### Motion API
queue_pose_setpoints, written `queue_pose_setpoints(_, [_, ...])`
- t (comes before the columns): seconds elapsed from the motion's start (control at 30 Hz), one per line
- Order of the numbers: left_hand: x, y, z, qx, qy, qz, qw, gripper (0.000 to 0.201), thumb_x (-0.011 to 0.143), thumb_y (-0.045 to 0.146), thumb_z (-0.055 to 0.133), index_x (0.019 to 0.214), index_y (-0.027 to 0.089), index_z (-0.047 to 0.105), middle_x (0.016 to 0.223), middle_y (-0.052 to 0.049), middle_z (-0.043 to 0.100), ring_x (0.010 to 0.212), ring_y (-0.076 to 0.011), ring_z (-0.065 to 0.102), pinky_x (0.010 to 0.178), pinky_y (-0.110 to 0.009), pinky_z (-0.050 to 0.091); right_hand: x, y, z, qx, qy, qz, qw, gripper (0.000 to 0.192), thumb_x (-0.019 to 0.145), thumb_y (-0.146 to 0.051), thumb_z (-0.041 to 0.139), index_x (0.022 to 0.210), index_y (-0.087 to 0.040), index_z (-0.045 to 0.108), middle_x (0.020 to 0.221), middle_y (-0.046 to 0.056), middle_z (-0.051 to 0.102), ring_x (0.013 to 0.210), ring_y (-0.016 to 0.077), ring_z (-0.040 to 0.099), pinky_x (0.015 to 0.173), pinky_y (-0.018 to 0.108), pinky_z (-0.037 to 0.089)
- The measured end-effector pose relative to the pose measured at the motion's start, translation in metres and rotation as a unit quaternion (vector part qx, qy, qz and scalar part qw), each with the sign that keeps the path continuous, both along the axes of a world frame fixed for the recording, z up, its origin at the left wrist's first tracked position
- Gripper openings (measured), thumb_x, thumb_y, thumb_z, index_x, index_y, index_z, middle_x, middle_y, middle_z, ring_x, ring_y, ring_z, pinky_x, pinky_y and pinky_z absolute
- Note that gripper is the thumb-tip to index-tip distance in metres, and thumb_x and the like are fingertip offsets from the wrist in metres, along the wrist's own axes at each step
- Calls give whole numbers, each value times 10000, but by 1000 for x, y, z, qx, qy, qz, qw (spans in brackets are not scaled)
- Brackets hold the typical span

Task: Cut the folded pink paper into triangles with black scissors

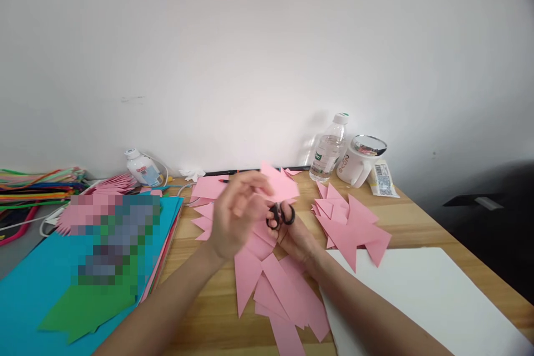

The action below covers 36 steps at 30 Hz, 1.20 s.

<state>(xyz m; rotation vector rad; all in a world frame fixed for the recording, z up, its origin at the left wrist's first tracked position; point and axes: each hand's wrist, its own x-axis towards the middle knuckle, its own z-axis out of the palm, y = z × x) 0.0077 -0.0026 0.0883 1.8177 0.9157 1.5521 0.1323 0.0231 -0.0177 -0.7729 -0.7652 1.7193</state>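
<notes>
My right hand [294,236] is closed around black-handled scissors [280,216], with its fingers in the loops; the blades are mostly hidden. Just beyond the handles is a pink paper piece [280,183]; what supports it I cannot make out. To the left, my left hand [236,214] is raised, blurred by motion, its fingers curved and the thumb apart from them. Its fingertips come close to the paper's left edge, and whether they touch is unclear. Under both hands, cut pink paper pieces [287,289] overlap on the wooden table [200,300].
More pink pieces [348,219] lie at right beside a white sheet [417,289]. Behind them stand a water bottle [329,153], a white mug [354,167] and a small packet [382,181]. At left are blue sheets [29,289], green paper [95,306] and a white bottle [144,168].
</notes>
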Motion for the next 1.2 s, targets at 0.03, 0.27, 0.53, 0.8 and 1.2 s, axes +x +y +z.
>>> queue_pose_setpoints(0.03, [-12, 1, -4, -23, -28, 34, 999, 295, 837, 415, 403, 924, 166, 533, 784, -58, 583, 764, -171, 553, 725, -299, 455, 0, 2, 1, -12, 20, 11, 1000, 393, 783, -524, 512, 892, -154, 587, 723, 46, 622, 579, 138, 585, 559, 289, 515])
queue_pose_setpoints(0.27, [-52, 18, -44, -162, 35, 67, 984, 224, 749, 285, 567, 945, 182, 532, 750, -1, 535, 746, -132, 525, 719, -241, 428, -5, -2, 3, -16, 29, 26, 999, 318, 541, -320, 785, 714, -151, 579, 694, 18, 624, 577, 128, 587, 593, 293, 526])
queue_pose_setpoints(0.53, [-50, 17, -42, -161, 72, 16, 984, 358, 720, 176, 564, 1068, 218, 489, 1086, -57, 539, 1090, -175, 481, 930, -306, 379, -5, 1, 2, 0, 38, -56, 998, 276, 593, -324, 741, 762, -177, 578, 678, -18, 596, 593, 121, 570, 612, 286, 521])
queue_pose_setpoints(0.8, [-49, 39, -36, -246, 42, 24, 968, 384, 666, 226, 638, 1030, 176, 530, 948, -69, 643, 903, -183, 596, 755, -293, 487, -4, 3, 4, 24, -48, -126, 991, 245, 651, -407, 667, 771, -214, 577, 681, -6, 581, 631, 158, 559, 595, 299, 505])
queue_pose_setpoints(1.2, [-52, 44, -44, -264, 39, 123, 956, 239, 536, 278, 730, 711, 140, 644, 721, -43, 685, 660, -178, 626, 580, -256, 476, -3, 3, 0, 92, -139, -118, 979, 357, 562, -224, 713, 897, -220, 592, 756, -7, 609, 678, 160, 533, 591, 257, 433])
